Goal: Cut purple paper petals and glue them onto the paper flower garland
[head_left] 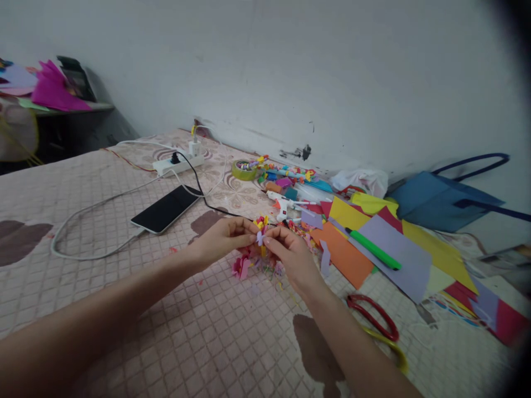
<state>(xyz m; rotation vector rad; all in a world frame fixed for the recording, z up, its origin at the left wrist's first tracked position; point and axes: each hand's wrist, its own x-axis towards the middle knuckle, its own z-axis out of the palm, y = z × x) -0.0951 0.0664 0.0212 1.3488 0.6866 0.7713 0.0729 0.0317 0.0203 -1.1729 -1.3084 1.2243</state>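
Note:
My left hand [230,239] and my right hand [290,250] meet at the middle of the view, fingertips pinched on a small light purple paper piece [260,237]. Just behind that piece, red and yellow paper bits [261,222] show between the hands; whether they are joined to it I cannot tell. Under the fingers, pink paper flowers [240,267] and thin coloured scraps [271,269] lie on the patterned cloth. A white glue gun [284,207] rests a little beyond my right hand. Red and yellow handled scissors [375,318] lie partly behind my right forearm.
Left of my hands lies a phone [168,209] on a charging cable, with a white power strip [178,164] behind it. Coloured paper sheets [388,249] with a green marker [375,250] spread to the right. Tape [244,170] and a blue bag [446,199] are near the wall.

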